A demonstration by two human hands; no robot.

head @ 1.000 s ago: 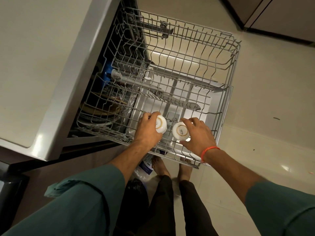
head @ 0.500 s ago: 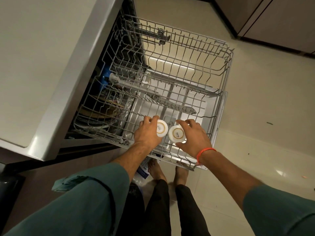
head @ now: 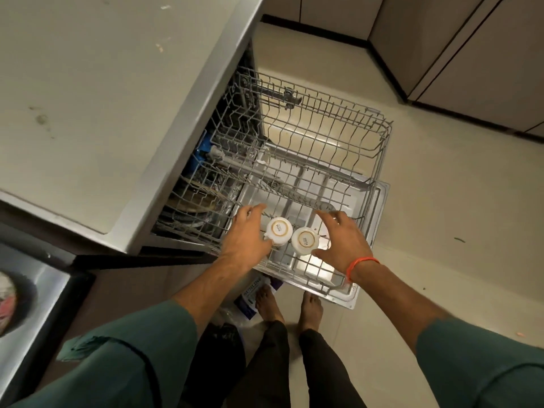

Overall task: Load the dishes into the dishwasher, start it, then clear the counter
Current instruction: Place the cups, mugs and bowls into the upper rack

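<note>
Two white cups (head: 291, 232) upside down, side by side at the near edge of the pulled-out upper rack (head: 323, 160). Left hand (head: 245, 234) and right hand (head: 341, 241) flanking them, fingers spread, gripping nothing. Probably light, glazed, slick, chippable; best taken round the walls.

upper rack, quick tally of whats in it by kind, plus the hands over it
White cups, upside down: 2, left cup and right cup, side by side in the upper rack
Hands, fingers spread: 2, left hand and right hand
Total: 4
</note>
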